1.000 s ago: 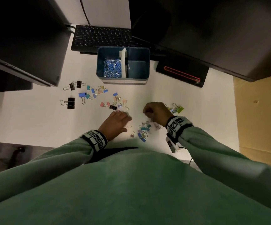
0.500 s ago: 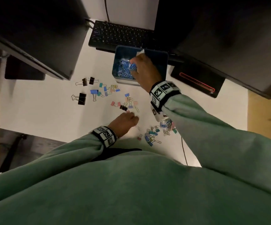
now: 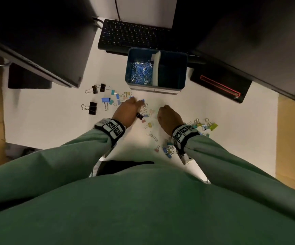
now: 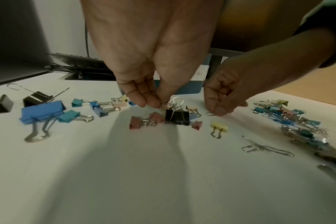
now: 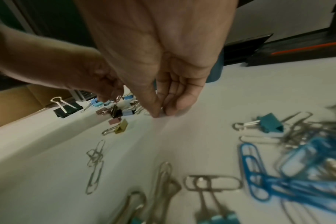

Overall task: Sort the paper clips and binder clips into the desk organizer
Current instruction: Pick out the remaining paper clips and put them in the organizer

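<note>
The blue desk organizer [image 3: 182, 86] stands at the back of the white desk; its left compartment holds blue and silver paper clips [image 3: 140, 72], and its right compartment looks dark. My left hand [image 4: 159, 104] pinches a thin silver paper clip just above a black binder clip [image 4: 177, 117] in the middle cluster. To its right, my right hand [image 5: 160, 113] is down on the desk with thumb and fingers pinched on a silver paper clip [image 4: 209, 114]. Small coloured binder clips [image 4: 219, 125] lie around both hands.
Large black binder clips [image 3: 92, 108] and a blue one [image 3: 105, 100] lie at the left. Mixed clip piles sit right of my right wrist [image 3: 203, 125] and below it [image 3: 167, 149]. A keyboard [image 3: 134, 35], dark monitors [image 3: 37, 41] and a black device [image 3: 220, 85] ring the organizer.
My right hand reached into the organizer's left compartment, then came back down to the desk. My left hand moved forward into the middle cluster of clips.
</note>
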`<act>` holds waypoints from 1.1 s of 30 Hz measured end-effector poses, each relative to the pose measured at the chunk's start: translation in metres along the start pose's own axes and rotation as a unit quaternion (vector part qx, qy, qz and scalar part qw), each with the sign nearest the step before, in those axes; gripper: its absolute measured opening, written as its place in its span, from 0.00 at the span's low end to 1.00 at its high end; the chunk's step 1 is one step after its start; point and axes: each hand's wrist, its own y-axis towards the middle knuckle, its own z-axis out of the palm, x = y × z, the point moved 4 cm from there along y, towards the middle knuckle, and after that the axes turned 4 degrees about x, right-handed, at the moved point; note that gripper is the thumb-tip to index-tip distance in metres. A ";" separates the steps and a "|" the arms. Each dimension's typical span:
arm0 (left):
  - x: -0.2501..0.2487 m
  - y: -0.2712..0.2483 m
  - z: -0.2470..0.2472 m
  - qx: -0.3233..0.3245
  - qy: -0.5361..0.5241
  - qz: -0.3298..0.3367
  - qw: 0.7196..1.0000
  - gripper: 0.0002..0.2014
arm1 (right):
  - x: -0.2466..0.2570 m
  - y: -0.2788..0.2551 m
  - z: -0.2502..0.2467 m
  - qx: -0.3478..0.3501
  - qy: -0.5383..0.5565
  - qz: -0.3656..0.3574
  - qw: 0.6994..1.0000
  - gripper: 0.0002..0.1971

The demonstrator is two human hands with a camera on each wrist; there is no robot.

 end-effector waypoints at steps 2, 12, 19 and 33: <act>0.008 -0.003 -0.001 -0.004 -0.006 -0.006 1.000 0.23 | -0.007 0.000 -0.004 -0.003 0.012 -0.004 1.000 0.11; 0.027 -0.024 -0.004 -0.031 -0.125 -0.041 0.991 0.13 | 0.025 -0.001 -0.018 -0.042 -0.061 -0.149 0.986 0.05; -0.008 -0.003 -0.091 -0.212 -0.301 -0.021 0.930 0.07 | 0.054 0.012 -0.111 -0.185 0.165 -0.111 0.962 0.08; 0.011 0.017 0.005 -0.028 -0.063 -0.051 0.996 0.07 | 0.052 0.027 -0.035 -0.028 0.010 -0.098 0.995 0.06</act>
